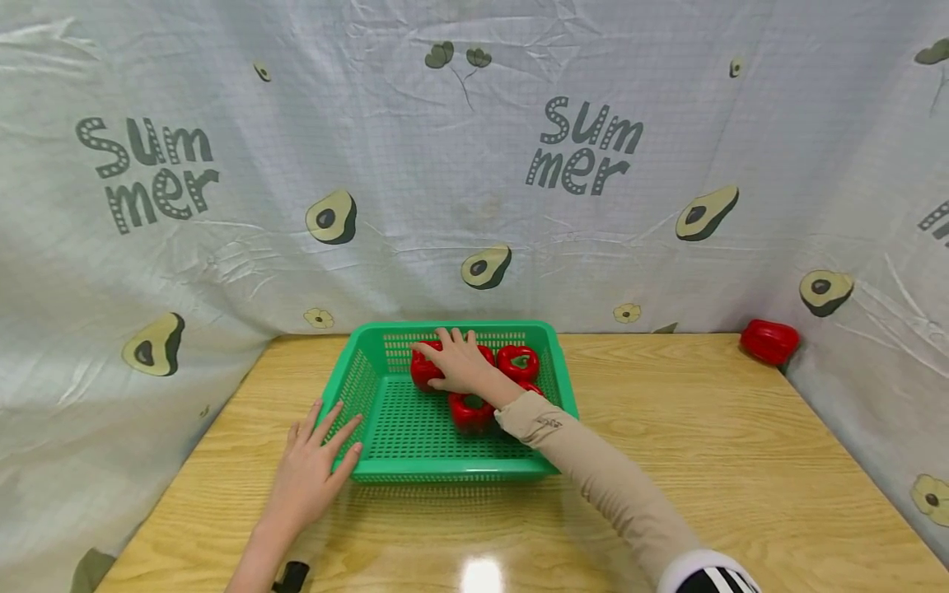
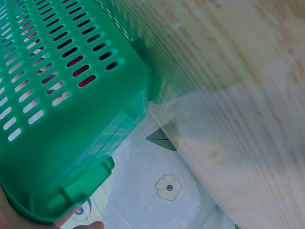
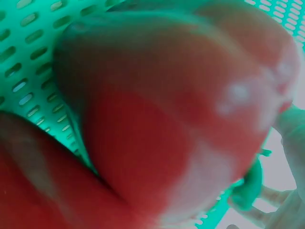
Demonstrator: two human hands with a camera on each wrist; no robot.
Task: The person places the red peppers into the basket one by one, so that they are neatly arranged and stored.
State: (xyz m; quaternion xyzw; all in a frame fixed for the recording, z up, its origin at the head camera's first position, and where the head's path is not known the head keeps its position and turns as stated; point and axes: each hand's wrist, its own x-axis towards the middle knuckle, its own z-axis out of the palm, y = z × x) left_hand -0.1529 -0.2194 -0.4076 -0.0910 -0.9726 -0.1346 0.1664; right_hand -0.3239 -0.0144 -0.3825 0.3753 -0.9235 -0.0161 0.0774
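A green plastic basket (image 1: 455,467) stands on the wooden table, holding several red bell peppers. My right hand (image 1: 460,362) reaches in over them, its fingers spread and its thumb and forefinger lying against the back-left bell pepper (image 1: 423,372). Under the wrist sits another bell pepper (image 1: 469,416), with one more bell pepper (image 1: 519,361) to the right of the hand. Close up in the right wrist view, a big glossy pepper (image 3: 143,152) fills much of the picture. My left hand (image 1: 311,465) rests its straight, spread fingers on the basket's front-left rim.
A lone red bell pepper (image 1: 769,342) lies at the table's far right corner, by the cloth. Behind and beside the table (image 1: 667,428) hangs a pale cloth (image 1: 415,165) printed with avocados, flowers and lettering.
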